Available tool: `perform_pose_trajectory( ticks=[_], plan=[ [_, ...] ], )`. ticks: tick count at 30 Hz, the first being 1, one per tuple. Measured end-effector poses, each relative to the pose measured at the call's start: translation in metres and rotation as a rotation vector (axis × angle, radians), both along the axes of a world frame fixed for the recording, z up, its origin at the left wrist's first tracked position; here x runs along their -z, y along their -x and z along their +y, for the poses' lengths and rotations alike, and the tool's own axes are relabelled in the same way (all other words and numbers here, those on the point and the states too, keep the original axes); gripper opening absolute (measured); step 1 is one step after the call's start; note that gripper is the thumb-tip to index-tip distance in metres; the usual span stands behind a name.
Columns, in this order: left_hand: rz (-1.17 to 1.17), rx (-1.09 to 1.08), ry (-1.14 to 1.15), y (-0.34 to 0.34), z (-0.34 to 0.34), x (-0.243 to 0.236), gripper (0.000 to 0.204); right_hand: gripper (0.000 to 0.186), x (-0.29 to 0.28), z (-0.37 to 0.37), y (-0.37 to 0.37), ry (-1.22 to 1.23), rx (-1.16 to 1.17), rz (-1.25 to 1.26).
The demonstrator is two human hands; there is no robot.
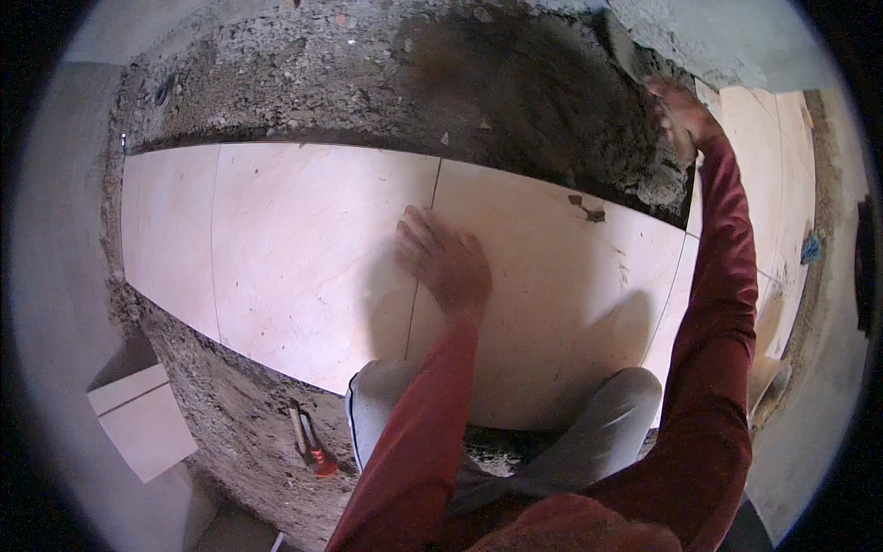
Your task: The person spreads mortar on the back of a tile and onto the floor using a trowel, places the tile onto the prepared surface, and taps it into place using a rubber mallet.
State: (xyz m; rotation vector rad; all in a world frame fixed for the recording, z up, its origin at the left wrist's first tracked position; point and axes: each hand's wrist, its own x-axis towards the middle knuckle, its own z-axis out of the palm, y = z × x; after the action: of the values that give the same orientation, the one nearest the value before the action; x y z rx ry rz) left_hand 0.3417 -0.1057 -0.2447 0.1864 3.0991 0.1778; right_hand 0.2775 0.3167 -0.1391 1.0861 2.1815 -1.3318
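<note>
Smooth, faintly glossy cream ceramic tiles (303,248) at centre; rough, gritty grey mortar bed (414,83) at 12 o'clock; matt red cloth sleeves (414,442); red plastic-handled tool (311,446) at 7 o'clock.

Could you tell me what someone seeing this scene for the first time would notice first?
First the row of large pale floor tiles across the middle, with the left hand pressed flat on a joint between two of them. Behind lies a rough grey mortar bed, where the right hand reaches at upper right. A red-handled tool lies on the rubble at lower left, near some spare tiles.
</note>
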Motion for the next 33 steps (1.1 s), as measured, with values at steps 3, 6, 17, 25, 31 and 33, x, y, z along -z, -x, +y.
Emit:
perform_pose_trajectory(
  ticks=[3, 6, 17, 25, 31, 33],
  plan=[
    [0.034, 0.028, 0.06, -0.003, 0.004, 0.001, 0.071, 0.061, 0.025, 0.026, -0.025, 0.131, -0.111, 0.02],
    [0.036, 0.021, -0.036, -0.007, 0.001, 0.0, 0.069, 0.061, 0.027, -0.007, -0.031, 0.378, -0.218, -0.098],
    [0.088, 0.026, 0.002, -0.008, 0.004, 0.006, 0.069, 0.035, 0.003, -0.072, -0.008, 0.023, -0.478, -0.169],
    [0.107, 0.022, 0.042, -0.009, 0.003, 0.011, 0.07, 0.072, 0.009, -0.131, -0.048, 0.211, -0.541, -0.228],
    [0.148, 0.024, 0.141, -0.011, 0.009, 0.012, 0.071, 0.036, 0.041, -0.165, -0.094, 0.524, -0.146, 0.201],
    [0.156, 0.027, 0.165, -0.013, 0.009, 0.01, 0.071, 0.032, 0.05, -0.186, -0.1, 0.723, 0.079, 0.332]
  ],
)
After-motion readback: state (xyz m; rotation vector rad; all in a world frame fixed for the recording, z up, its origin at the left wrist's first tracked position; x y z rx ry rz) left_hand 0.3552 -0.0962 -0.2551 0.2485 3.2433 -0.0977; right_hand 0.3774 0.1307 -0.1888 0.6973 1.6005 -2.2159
